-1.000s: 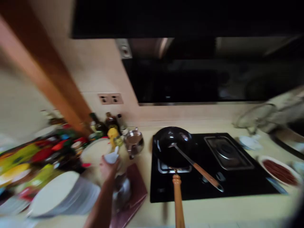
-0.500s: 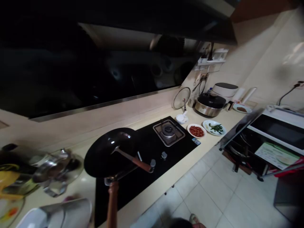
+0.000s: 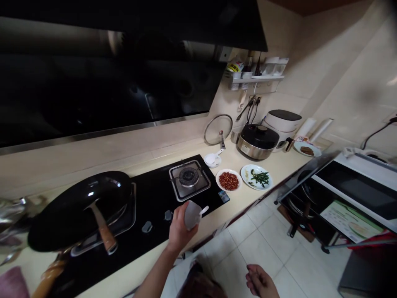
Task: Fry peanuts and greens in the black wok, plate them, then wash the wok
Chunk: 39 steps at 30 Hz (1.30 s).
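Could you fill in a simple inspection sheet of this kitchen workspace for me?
Surface: pale counter, black hob.
Things: left hand holding a small pale bowl; wok on the hob, wooden-handled utensil in it; reddish nuts and greens on plates.
Clutter: shiny metalware at left edge, blurred.
Grips: left closed on the bowl; right hand curled, contents unclear.
Cables: black cables against the wall; cord at far right.
Surroundings: tiled floor, black range hood, wall shelf.

Pale bowl (image 3: 192, 215), tilted in left hand (image 3: 181, 227), white handle (image 3: 204, 210) jutting.
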Tool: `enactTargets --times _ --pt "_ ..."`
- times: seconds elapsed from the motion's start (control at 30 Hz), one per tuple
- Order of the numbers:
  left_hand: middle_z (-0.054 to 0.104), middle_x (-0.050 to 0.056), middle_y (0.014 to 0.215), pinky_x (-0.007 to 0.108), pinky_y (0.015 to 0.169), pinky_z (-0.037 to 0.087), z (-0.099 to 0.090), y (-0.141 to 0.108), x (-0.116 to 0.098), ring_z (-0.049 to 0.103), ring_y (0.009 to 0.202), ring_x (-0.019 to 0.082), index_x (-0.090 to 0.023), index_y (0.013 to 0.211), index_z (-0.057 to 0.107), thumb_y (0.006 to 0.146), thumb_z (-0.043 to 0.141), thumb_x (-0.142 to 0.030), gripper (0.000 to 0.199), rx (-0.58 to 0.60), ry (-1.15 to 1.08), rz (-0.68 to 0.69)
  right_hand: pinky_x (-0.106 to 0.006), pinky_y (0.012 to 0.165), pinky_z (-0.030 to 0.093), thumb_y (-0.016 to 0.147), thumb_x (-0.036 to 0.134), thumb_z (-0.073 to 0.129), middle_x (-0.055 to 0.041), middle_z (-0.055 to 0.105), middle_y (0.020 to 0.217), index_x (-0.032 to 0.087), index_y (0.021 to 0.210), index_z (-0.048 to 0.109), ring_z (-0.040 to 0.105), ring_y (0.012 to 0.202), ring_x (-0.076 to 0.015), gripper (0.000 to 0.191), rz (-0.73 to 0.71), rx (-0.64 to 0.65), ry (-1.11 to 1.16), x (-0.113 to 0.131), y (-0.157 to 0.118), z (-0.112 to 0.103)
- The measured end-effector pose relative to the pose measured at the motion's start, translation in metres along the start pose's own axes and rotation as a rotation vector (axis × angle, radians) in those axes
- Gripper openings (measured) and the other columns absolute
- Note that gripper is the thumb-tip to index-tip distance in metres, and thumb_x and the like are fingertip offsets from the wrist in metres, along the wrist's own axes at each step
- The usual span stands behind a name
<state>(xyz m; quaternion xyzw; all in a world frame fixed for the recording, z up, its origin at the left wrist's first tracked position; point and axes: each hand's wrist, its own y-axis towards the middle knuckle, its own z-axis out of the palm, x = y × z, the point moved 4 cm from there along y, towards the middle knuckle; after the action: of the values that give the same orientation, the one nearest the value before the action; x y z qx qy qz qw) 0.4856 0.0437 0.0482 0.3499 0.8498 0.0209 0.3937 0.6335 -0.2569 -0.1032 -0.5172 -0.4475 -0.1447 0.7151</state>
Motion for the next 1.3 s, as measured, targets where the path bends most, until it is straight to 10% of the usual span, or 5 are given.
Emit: enactTargets --times 0.33,0.63,0.8,1.03,1.3 --pt "0.045 0.018 0.127 0.050 0.104 0.041 0.089 0.049 0.004 0.048 0.119 0.033 -0.016 0.138 0.032 0.071 0.068 -0.026 0.076 -0.056 -0.024 -0.036 -0.032 0.056 0.049 0.055 0.066 0.073 -0.0032 0.062 0.061 0.018 0.080 0.069 0.061 0.057 -0.0201 0.053 -0.180 0.161 -0.041 0.088 0.068 0.038" --pt "0.066 0.013 0.118 0.045 0.100 0.043 0.080 0.071 -0.010 0.061 0.111 0.027 -0.021 0.143 0.023 0.083 0.058 -0.043 0.073 0.135 -0.465 -0.332 -0.035 0.072 0.055 0.076 0.054 0.064 -0.0079 0.068 0.082 0.016 0.103 0.065 0.066 0.076 -0.0215 0.046 -0.448 0.637 -0.356 0.212 0.136 0.107" --pt "0.065 0.015 0.118 0.043 0.094 0.048 0.076 0.071 -0.013 0.060 0.112 0.029 -0.016 0.135 0.039 0.074 0.063 -0.056 0.076 -0.051 -0.684 -0.488 -0.029 0.065 0.052 0.073 0.040 0.068 -0.0045 0.070 0.075 0.015 0.112 0.061 0.064 0.068 -0.0188 0.047 -0.565 0.889 -0.580 0.246 0.155 0.143" --pt "0.040 0.017 0.146 0.042 0.107 0.039 0.092 0.010 -0.026 0.050 0.125 0.027 -0.020 0.138 0.033 0.076 0.059 -0.060 0.078 -0.448 -0.650 -0.690 -0.029 0.057 0.052 0.078 0.044 0.061 -0.0060 0.071 0.068 0.016 0.090 0.066 0.067 0.062 -0.0216 0.031 -0.504 1.021 -0.706 0.241 0.144 0.162" --pt "0.071 0.010 0.090 0.039 0.079 0.054 0.184 -0.152 -0.025 0.069 0.090 0.027 -0.016 0.111 0.054 0.080 0.037 -0.065 0.060 -0.406 -0.496 -1.240 -0.030 0.077 0.049 0.091 0.028 0.044 -0.0086 0.075 0.092 0.021 0.096 0.070 0.069 0.085 -0.0228 0.027 -1.168 1.171 -0.933 0.254 0.124 0.157"
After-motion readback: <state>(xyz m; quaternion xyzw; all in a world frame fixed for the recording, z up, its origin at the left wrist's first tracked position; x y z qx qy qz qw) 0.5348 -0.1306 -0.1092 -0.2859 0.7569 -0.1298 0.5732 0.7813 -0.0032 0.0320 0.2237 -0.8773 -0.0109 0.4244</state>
